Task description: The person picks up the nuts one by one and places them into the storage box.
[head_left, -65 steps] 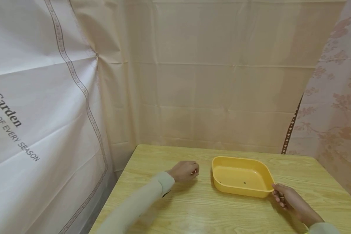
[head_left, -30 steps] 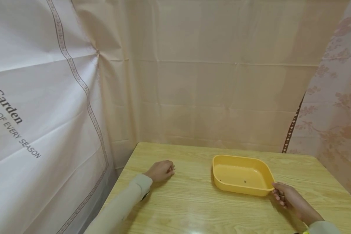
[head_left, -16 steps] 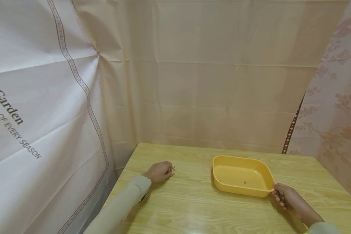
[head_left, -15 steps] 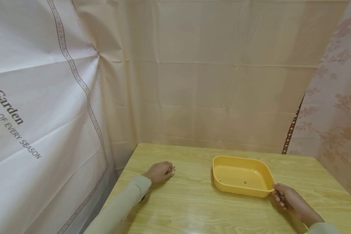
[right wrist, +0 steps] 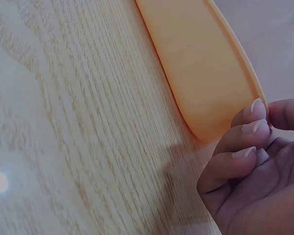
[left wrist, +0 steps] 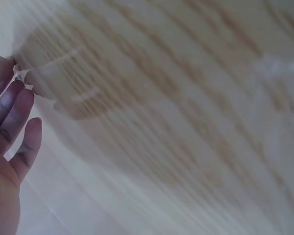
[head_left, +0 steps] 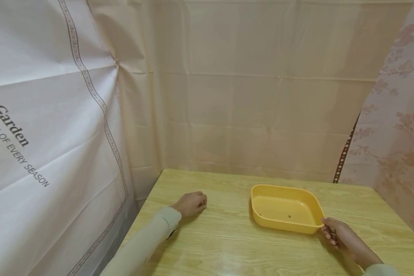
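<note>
My left hand point(head_left: 190, 203) is low over the left part of the wooden table, its fingers bent. In the left wrist view, a small shiny metal piece point(left wrist: 18, 77) shows pinched between the fingertips; its exact kind is too small to make out. A shallow yellow plastic tray point(head_left: 279, 204) rests on the table at the right. The thumb and curled fingers of my right hand point(head_left: 343, 237) grip the tray's near right corner, as the right wrist view also shows. On the tray's floor lies a small dark ring-like piece point(head_left: 289, 216), with another small dark piece point(head_left: 260, 214) by the near left wall.
The light wooden table point(head_left: 224, 237) reaches back to a beige cloth wall point(head_left: 245, 96). White printed cloth point(head_left: 65, 115) hangs along the left, and floral cloth point(head_left: 400, 115) along the right.
My left hand first moved left, away from the tray, to several tiny metal pieces on the table. Those pieces, visible at its fingertips half a second ago, no longer show. The right hand stays on the tray.
</note>
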Motion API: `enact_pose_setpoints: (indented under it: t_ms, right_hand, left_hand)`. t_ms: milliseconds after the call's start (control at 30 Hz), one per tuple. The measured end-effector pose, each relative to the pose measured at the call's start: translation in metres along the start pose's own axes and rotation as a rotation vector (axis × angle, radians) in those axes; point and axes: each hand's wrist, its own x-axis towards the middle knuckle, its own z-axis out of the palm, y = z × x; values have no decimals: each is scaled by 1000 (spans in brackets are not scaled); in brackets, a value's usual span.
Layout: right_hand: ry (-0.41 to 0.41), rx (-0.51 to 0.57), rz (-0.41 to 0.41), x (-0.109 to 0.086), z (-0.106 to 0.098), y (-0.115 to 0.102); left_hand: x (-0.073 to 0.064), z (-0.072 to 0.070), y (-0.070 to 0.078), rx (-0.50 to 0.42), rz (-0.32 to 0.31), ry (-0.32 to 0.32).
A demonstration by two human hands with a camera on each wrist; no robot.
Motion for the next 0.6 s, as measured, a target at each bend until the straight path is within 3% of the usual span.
enact_pose_setpoints:
  t_ms: [367,600]
  right_hand:
    - [-6,-7,11,0,0,1]
    - [14,-12,9,-1,1,-1]
  left_hand:
    - [4,3,3,52,32,40]
    - [6,4,5,97,10,55]
